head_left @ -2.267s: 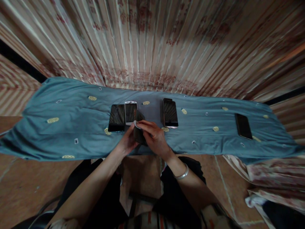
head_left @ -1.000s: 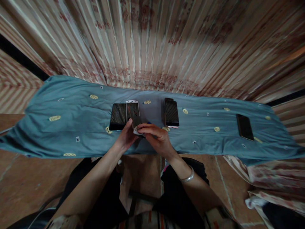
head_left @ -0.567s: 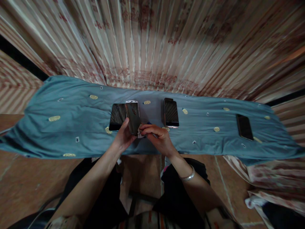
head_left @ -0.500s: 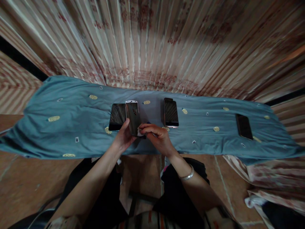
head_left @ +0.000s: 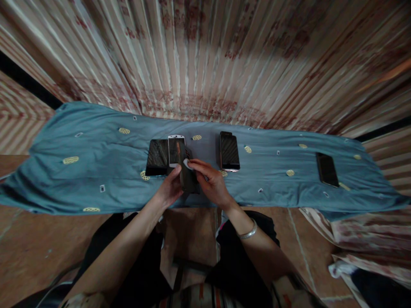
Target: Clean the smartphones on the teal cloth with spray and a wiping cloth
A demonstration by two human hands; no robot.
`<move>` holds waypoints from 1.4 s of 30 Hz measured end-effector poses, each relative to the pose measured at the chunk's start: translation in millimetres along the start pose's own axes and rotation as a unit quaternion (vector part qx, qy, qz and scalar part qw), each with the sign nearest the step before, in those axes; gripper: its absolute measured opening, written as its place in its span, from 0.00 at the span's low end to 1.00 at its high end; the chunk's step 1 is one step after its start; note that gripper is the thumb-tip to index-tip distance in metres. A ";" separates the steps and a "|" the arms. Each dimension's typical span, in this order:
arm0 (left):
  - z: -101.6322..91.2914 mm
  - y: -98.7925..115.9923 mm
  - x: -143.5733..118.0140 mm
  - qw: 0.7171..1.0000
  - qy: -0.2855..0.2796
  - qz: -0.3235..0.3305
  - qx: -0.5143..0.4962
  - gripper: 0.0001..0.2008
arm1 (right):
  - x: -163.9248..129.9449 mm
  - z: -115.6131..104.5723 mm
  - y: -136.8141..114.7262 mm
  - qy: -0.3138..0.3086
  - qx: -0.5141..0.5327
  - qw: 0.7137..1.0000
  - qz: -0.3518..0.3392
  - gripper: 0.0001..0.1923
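Currently, from my remote station, I log the following. The left hand [head_left: 168,191] holds a dark phone [head_left: 188,177] upright-tilted above the near edge of the blue cloth [head_left: 96,171], fingers closed round its lower left side. The right hand [head_left: 212,186] steadies the phone's right edge and pinches a small white wipe [head_left: 186,163] against its upper face; both grips are closed, left on the phone, right on the wipe.

Behind the held phone, on the cloth, lie a black phone [head_left: 157,157] and, touching its right side, a white phone [head_left: 176,150]. A third dark phone [head_left: 229,151] lies apart to the right, and a fourth [head_left: 326,169] well apart near the cloth's right end. A striped curtain [head_left: 205,60] hangs behind the surface. A bangle [head_left: 247,233] sits on the right wrist.

My judgement: the step in hand is wiping the held phone's face, with the wipe near its top end. The stroke is at its start or its turn; I cannot tell which. The next move calls for a firm left-hand hold while the wipe travels down the glass with even pressure, keeping the phone off the two phones just behind it. A slip of the left fingers would drop the phone onto the cloth edge or the floor below.
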State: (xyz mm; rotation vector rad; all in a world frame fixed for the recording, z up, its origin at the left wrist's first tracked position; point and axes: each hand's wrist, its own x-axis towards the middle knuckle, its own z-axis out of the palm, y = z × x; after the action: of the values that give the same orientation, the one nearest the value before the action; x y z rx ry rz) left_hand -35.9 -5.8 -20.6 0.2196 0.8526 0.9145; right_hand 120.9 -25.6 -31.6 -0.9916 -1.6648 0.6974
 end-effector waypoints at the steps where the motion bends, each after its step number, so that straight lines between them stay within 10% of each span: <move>1: -0.9 -0.9 0.2 1.000 -0.005 0.001 0.004 0.11 | 0.3 0.2 1.2 0.000 -0.007 1.000 0.001 0.23; 13: -14.4 -5.5 8.8 0.997 -0.072 0.013 0.026 0.09 | 1.1 2.5 12.4 0.019 -0.068 0.998 -0.002 0.24; 42: 0.1 -1.8 -2.4 0.999 -0.037 0.013 0.015 0.08 | 0.3 -0.3 21.9 0.036 -0.050 0.997 0.037 0.21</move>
State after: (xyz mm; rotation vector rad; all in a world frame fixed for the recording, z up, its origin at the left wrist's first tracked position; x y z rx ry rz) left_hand -35.6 -8.7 -20.1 0.2901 0.7969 0.9132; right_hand 127.2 -14.7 -49.5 -1.1425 -1.6186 0.6245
